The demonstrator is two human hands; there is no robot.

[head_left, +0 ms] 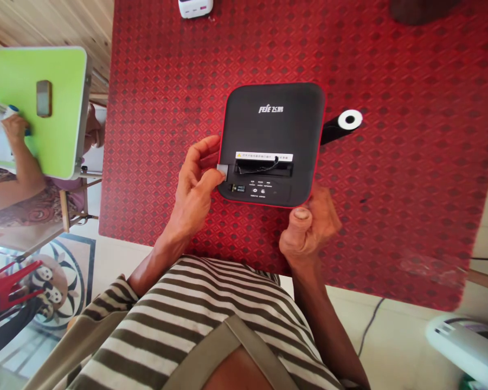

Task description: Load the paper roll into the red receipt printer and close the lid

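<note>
A black receipt printer (273, 127) with a thin red edge and a white logo is held over the table in front of me. My left hand (197, 181) grips its left side, the thumb pressed on a grey latch (223, 172) and the fingers partly hidden behind the body. Under the lower right corner, my right hand (309, 225) is curled against the printer with its thumb up; most of its fingers are out of sight. A dark strip pokes from the paper slot (264, 167). Just right of the printer lies a black roll with a white end (348, 120), partly covered by it.
The red patterned table (398, 179) spreads around the printer. At its far edge stand a white device (196, 7) and a dark object (418, 10). To the left, another person's hand (16, 129) holds something on a green table (67, 108) with a phone (44, 98).
</note>
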